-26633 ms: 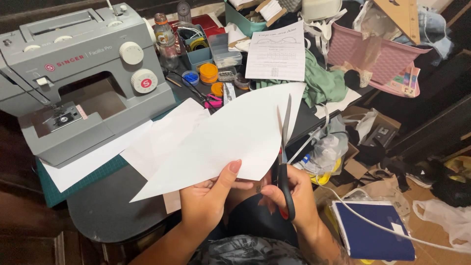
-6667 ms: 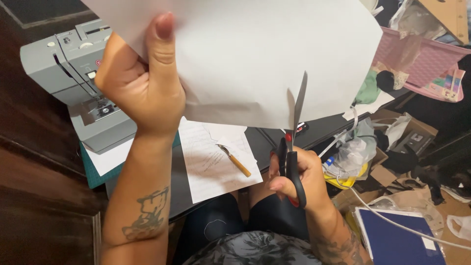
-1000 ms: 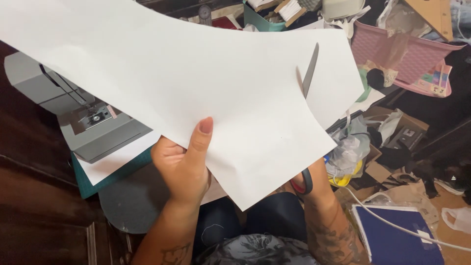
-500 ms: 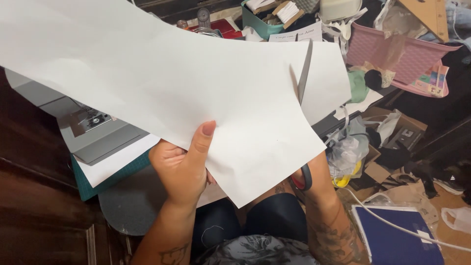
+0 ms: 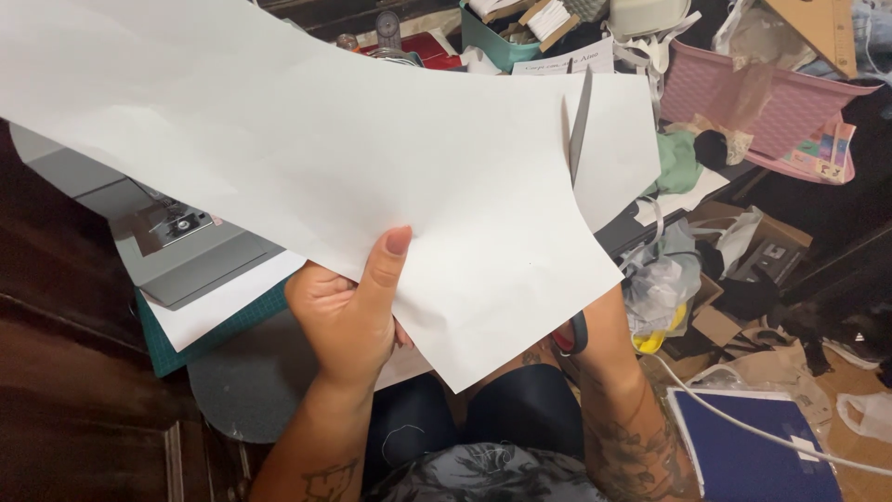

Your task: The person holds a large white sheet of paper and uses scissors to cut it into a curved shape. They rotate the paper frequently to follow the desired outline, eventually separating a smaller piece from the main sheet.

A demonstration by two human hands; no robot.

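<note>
Left hand (image 5: 348,321) holds a big white paper sheet (image 5: 307,158) up in the air, near the middle of the view. Its thumb presses on the front of the sheet and the other fingers are hidden behind it. This paper covers most of the view and hangs over the desk (image 5: 246,395).

On the right, the right hand (image 5: 595,325) is mostly hidden behind the sheet's lower edge. It grips the scissors (image 5: 578,130) by the dark handle loop. Only the grey blade sticks up through a cut in the paper, far up on the right side.

Behind the sheet on the left sits a grey sewing machine (image 5: 181,237). It stands on a green cutting mat (image 5: 214,330) with another white paper lying under it.

Far off on the right is a pink basket (image 5: 776,116). Near the right corner lies a blue folder (image 5: 757,455) on the messy floor, with a white cable (image 5: 743,423) across it.
</note>
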